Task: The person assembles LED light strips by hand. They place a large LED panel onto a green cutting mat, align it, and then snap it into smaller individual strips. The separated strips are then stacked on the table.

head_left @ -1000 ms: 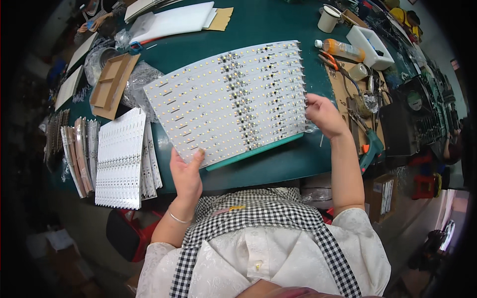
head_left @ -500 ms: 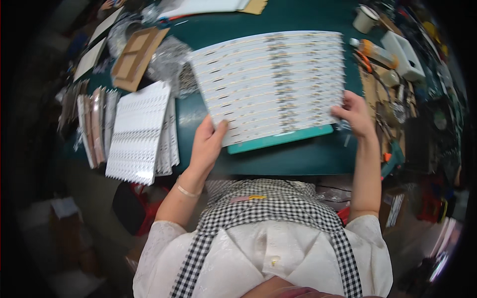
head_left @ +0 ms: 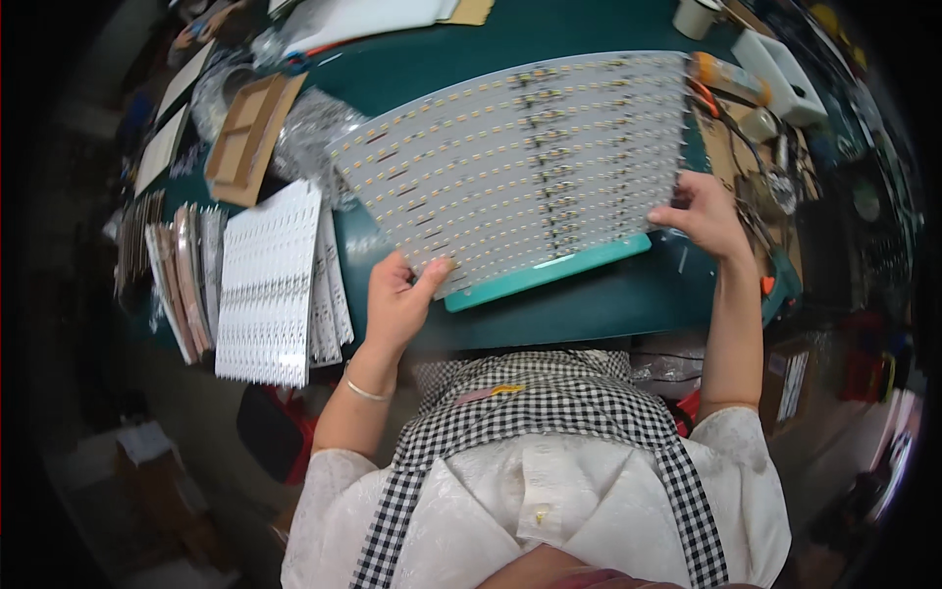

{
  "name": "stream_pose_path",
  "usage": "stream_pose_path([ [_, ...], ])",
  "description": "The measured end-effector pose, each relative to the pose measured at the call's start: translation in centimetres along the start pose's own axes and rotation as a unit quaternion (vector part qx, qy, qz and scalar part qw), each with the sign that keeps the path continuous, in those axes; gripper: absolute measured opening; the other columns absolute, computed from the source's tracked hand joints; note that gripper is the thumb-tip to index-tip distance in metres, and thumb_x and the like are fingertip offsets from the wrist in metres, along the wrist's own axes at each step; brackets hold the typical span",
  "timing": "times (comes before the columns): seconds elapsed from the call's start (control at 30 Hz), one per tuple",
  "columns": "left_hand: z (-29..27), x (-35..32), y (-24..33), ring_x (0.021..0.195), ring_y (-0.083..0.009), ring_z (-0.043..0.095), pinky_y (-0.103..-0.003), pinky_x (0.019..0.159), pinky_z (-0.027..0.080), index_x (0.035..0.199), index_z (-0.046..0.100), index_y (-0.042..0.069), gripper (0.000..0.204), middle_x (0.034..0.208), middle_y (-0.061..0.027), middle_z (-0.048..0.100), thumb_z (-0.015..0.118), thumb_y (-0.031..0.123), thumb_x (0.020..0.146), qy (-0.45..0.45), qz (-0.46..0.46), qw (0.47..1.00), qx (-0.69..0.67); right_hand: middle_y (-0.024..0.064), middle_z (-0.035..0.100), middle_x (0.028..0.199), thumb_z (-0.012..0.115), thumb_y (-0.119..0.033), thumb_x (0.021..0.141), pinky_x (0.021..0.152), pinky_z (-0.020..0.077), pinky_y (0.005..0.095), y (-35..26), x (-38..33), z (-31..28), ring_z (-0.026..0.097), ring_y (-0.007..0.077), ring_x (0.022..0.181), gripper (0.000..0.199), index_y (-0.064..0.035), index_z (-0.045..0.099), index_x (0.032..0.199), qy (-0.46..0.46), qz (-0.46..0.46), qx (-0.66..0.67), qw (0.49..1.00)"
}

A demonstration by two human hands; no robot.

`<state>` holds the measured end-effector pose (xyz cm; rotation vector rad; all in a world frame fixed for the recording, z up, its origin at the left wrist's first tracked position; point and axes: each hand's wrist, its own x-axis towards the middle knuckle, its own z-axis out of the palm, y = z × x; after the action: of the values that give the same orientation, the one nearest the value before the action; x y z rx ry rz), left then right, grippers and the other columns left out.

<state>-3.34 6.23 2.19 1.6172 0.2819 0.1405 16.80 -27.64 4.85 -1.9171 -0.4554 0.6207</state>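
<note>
Gripping the white LED panel [head_left: 520, 167] at center frame, the left hand [head_left: 397, 299] pinches its lower-left corner, the right hand [head_left: 708, 214] its right edge; long axis runs left-right

LED strip panel [head_left: 520, 157]: white matt board, rows of small glossy yellow chips, slightly reflective. Under it a teal tray [head_left: 549, 275] that looks like smooth plastic; table [head_left: 608, 314] has a dark green matt top. Stack of panels [head_left: 270, 285] at left has the same white matt finish, cardboard tray [head_left: 250, 137] is raw brown and matt, apron [head_left: 549, 402] is checked woven cloth.
</note>
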Motion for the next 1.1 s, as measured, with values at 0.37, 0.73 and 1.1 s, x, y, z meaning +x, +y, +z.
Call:
stream_pose_path([
  [0.37,0.2,2.2,-0.7,0.108,-0.0187,0.059,-0.033,0.096,0.043,0.123,0.051,-0.004,0.038,0.118,-0.0128,0.062,0.061,0.011,0.090,-0.038,-0.083,0.989,-0.121,0.0050,0.066,0.096,0.070,0.005,0.071,0.068,0.0500,0.0204,0.8,2.1,0.6,0.063,0.0078,0.079,0.044,0.0048,0.056,0.112,-0.055,0.049,0.177,0.981],
  [0.73,0.5,2.8,-1.7,0.112,-0.0194,0.056,-0.032,0.096,0.044,0.129,0.045,-0.005,0.045,0.125,-0.0140,0.057,0.061,0.009,0.089,-0.035,-0.099,0.982,-0.158,0.0070,0.069,0.091,0.066,0.008,0.072,0.058,0.0532,0.0209,0.8,2.2,0.8,0.065,0.0094,0.073,0.049,0.0048,0.054,0.120,-0.067,0.090,0.233,0.966],
  [1.1,1.9,1.4,-0.5,0.112,-0.0190,0.055,-0.034,0.099,0.040,0.128,0.046,-0.004,0.043,0.124,-0.0134,0.057,0.061,0.008,0.090,0.055,0.026,0.988,-0.143,0.0052,0.067,0.086,0.077,0.009,0.061,0.072,0.0477,0.0221,1.5,-1.2,1.8,0.061,0.0087,0.076,0.069,0.0065,0.051,0.125,0.064,0.019,0.207,0.976],
])
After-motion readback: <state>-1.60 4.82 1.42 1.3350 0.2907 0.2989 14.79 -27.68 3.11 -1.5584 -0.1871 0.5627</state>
